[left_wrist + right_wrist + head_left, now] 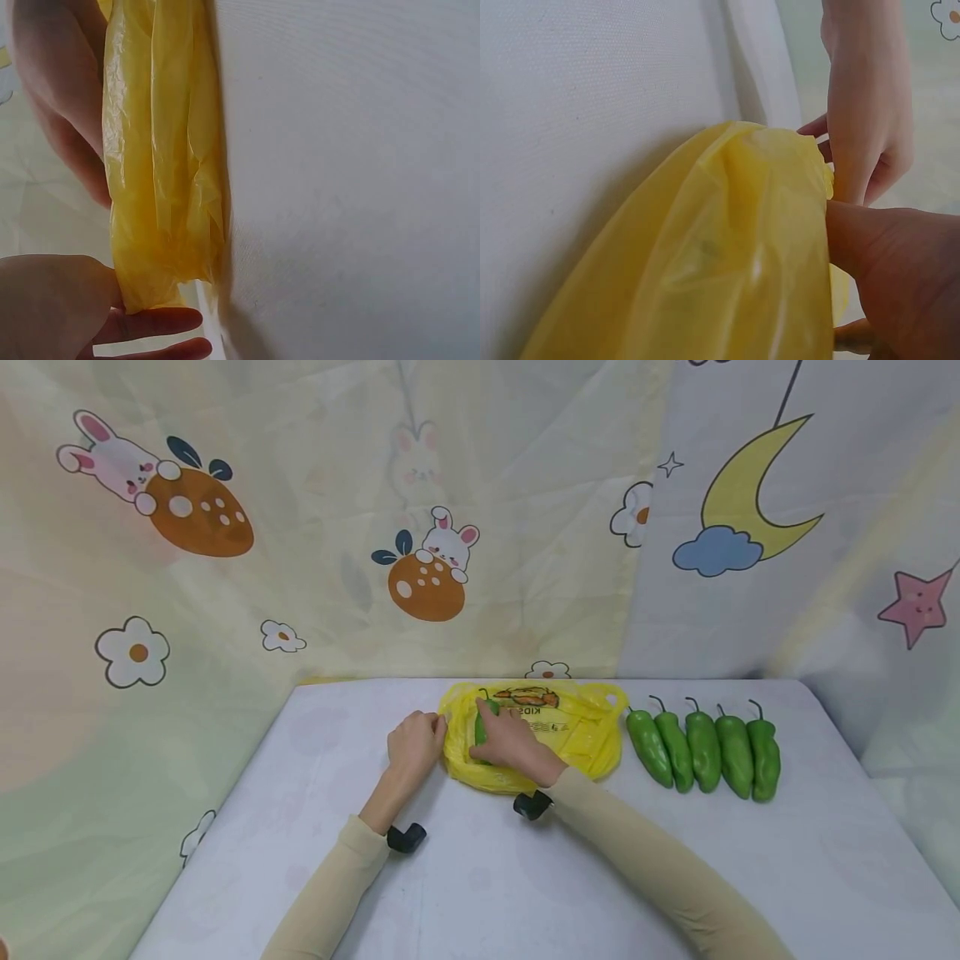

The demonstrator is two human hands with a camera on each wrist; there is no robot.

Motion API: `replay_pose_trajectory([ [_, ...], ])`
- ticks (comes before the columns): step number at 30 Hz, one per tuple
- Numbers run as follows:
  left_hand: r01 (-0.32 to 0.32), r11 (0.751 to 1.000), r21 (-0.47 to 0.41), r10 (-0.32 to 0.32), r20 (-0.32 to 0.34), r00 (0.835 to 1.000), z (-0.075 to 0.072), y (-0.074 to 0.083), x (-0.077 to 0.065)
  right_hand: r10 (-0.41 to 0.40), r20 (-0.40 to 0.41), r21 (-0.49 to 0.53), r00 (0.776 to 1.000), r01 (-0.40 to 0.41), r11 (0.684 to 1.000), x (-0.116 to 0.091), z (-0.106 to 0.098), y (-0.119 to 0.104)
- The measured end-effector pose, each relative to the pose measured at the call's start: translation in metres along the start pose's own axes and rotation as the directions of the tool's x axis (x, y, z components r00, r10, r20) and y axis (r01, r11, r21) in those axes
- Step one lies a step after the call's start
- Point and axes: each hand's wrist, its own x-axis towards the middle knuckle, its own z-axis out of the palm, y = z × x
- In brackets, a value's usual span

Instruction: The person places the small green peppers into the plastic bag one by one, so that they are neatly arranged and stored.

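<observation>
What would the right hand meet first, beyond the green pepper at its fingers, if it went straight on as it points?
Probably the left end of the yellow bag, then perhaps the left hand, which pinches that edge. Height is unclear, so the right hand might pass above both.

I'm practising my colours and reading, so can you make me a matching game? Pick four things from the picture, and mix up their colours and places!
Things:
1. plastic bag
2. row of five peppers
3. crescent moon
4. smiling star

Colours and places:
A. pink, near the right edge of the head view
B. yellow, with a blue cloud at its lower end
C. green, to the right of the bag
D. yellow, lying on the white table

Right pairs: 1-D, 2-C, 3-B, 4-A
</observation>
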Motion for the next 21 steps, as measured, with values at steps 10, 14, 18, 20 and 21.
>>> replay_pose_trajectory([
  [10,-0.003,1.0,-0.006,0.003,-0.001,1.0,-0.001,0.0009,-0.0006,0.032,0.009,-0.016,0.999,-0.032,0.999,-0.0006,0.0048,-0.0021],
  [14,-0.008,1.0,-0.005,0.008,-0.009,1.0,-0.0011,0.0013,-0.0015,0.046,0.011,-0.024,0.999,-0.046,0.999,0.0008,0.006,-0.0026],
  [18,-0.007,1.0,-0.001,0.007,-0.014,1.0,-0.0012,0.0019,-0.0018,0.044,0.002,-0.039,0.999,-0.044,0.998,0.0,0.0052,-0.0025],
  [20,-0.005,1.0,0.001,0.005,-0.011,1.0,-0.0012,0.0022,-0.002,0.044,0.004,-0.04,0.999,-0.044,0.998,-0.0012,0.0045,-0.0024],
  [21,-0.002,1.0,0.001,0.002,-0.008,1.0,-0.0012,0.0022,-0.0021,0.043,0.005,-0.04,0.999,-0.043,0.998,-0.0017,0.0041,-0.0022],
])
